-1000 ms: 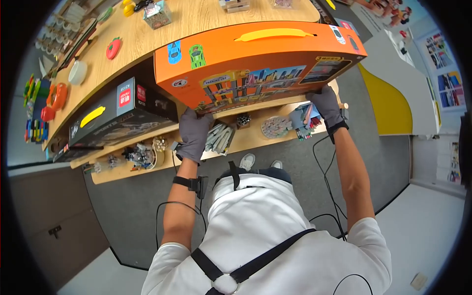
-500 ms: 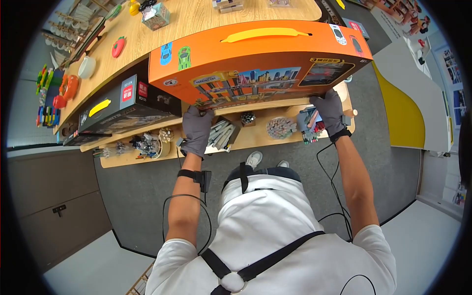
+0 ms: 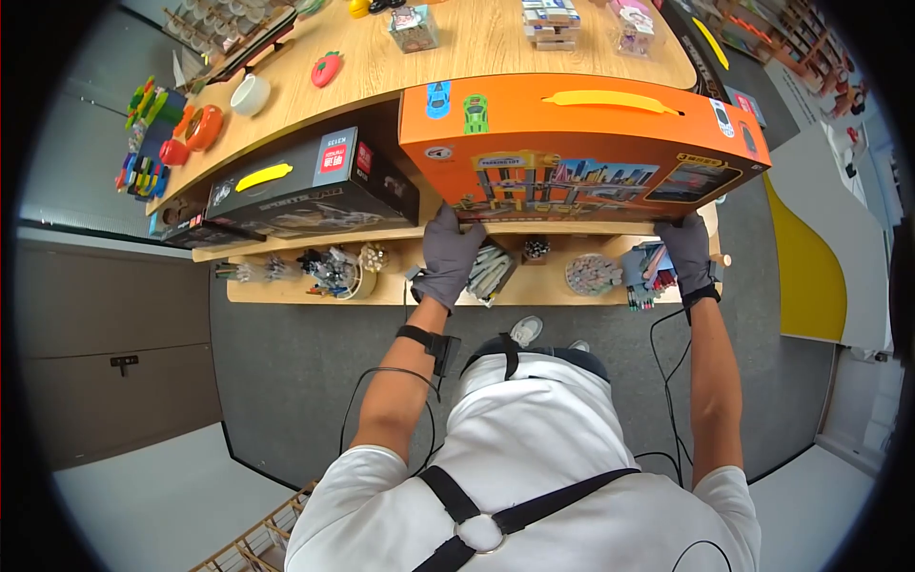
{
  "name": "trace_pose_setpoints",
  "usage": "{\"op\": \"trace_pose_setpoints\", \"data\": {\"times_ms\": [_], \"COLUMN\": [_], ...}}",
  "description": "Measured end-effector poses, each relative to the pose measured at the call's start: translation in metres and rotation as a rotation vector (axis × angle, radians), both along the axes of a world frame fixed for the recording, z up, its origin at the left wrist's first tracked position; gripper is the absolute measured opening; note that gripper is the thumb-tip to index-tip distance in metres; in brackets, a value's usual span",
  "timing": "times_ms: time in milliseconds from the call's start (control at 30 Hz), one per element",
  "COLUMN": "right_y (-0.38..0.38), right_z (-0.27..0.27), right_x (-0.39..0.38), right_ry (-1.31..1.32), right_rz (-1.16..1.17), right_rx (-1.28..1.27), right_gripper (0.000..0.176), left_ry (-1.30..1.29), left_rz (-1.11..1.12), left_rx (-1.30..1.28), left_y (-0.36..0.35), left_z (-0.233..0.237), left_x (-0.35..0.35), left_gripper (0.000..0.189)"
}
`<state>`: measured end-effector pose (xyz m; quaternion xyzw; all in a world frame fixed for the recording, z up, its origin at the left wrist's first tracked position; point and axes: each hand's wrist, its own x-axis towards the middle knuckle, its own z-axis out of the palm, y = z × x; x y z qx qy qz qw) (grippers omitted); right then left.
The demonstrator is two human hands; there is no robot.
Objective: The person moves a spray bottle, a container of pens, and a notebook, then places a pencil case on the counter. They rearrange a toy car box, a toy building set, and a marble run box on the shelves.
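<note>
A large orange toy box (image 3: 591, 157) with a yellow handle stands on a wooden shelf (image 3: 381, 234), its rear part under the tabletop. At the box's lower left corner is my gloved left hand (image 3: 450, 255), its fingertips hidden at the box's bottom edge. My gloved right hand (image 3: 688, 250) grips the lower right corner from below. Left of the orange box sits a black box (image 3: 324, 191) with a yellow handle.
On the wooden tabletop (image 3: 477, 48) are a white cup (image 3: 250, 94), a strawberry-shaped item (image 3: 326, 69) and a small patterned box (image 3: 414, 29). The lower shelf holds pens (image 3: 332, 271) and markers (image 3: 593, 275). A black cable hangs by my right arm.
The camera view has shifted, so the furniture appears farther right. The orange box sits deeper in the shelf, and more of the tabletop shows behind it. Both hands remain at its lower corners.
</note>
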<state>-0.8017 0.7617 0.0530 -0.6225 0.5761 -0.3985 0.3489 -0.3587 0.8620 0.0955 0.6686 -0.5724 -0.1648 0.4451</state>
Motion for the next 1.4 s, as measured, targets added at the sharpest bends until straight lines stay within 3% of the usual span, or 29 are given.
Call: {"op": "trace_pose_setpoints", "data": {"times_ms": [167,200,300,433,500,567,633,667,800,867,933,1033,1067,1167,1200,1233,1267,1300,1367,1400], "right_y": [0.002,0.0,0.004,0.005,0.002,-0.004,0.005,0.01,0.024,0.047,0.091,0.197,0.231,0.348,0.398,0.464,0.516,0.573,0.679,0.718], "right_z": [0.003,0.003,0.006,0.02,0.012,-0.001,0.029,0.037,0.049,0.031,0.029,0.034,0.014,-0.122,-0.153,-0.212,-0.223,-0.244,-0.263,-0.26], "right_x": [0.001,0.001,0.008,0.011,0.005,-0.002,0.01,0.011,0.018,0.024,0.025,0.017,0.01,-0.026,-0.031,-0.047,-0.06,-0.065,-0.076,-0.082], "right_ry": [0.058,0.029,-0.023,0.054,0.22,0.229,0.32,0.321,0.218,-0.076,-0.232,-0.271,-0.32,0.029,0.204,0.305,0.508,0.557,0.49,0.427], "right_rz": [-0.017,-0.033,-0.064,-0.121,-0.102,-0.089,-0.125,-0.15,-0.118,-0.27,-0.361,-0.401,-0.383,-0.261,-0.225,-0.127,0.101,0.179,0.149,0.089], "right_rx": [0.039,0.024,0.002,0.101,0.125,0.02,0.074,0.071,0.099,-0.243,-0.411,-0.133,-0.047,0.306,0.461,0.537,0.864,0.96,1.078,1.11], "right_gripper": [0.041,0.042,0.044,0.045,0.044,0.041,0.048,0.048,0.06,0.059,0.059,0.049,0.043,0.033,0.038,0.042,0.052,0.05,0.045,0.042], "left_ry": [0.175,0.177,0.13,0.085,0.034,-0.012,0.123,0.125,0.099,0.187,0.22,0.327,0.317,0.124,0.053,-0.272,-0.732,-0.741,-0.735,-0.729], "left_rz": [-0.049,-0.051,-0.083,-0.088,-0.11,-0.139,-0.109,-0.134,-0.08,-0.003,0.02,-0.111,-0.128,-0.451,-0.551,-0.728,-0.775,-0.743,-0.924,-0.902], "left_rx": [0.0,-0.003,0.074,0.152,0.111,0.054,0.061,0.055,-0.022,-0.106,-0.143,-0.04,-0.035,0.431,0.555,0.414,0.586,0.646,0.945,1.109], "left_y": [0.008,0.007,0.007,0.01,0.01,0.007,0.013,0.015,0.029,0.049,0.078,0.13,0.146,0.186,0.196,0.199,0.204,0.215,0.237,0.25], "left_z": [-0.008,-0.008,-0.009,0.001,-0.005,-0.005,0.001,0.001,0.007,0.012,0.017,0.033,0.032,0.026,0.02,-0.032,-0.053,-0.127,-0.113,-0.127], "left_x": [0.004,0.007,0.012,0.013,0.016,0.013,0.01,0.007,-0.001,-0.008,-0.017,-0.043,-0.056,-0.104,-0.116,-0.113,-0.118,-0.098,-0.094,-0.079], "left_gripper": [0.064,0.064,0.087,0.085,0.084,0.084,0.066,0.066,0.063,0.059,0.057,0.046,0.046,0.033,0.03,0.03,0.035,0.041,0.045,0.049]}}
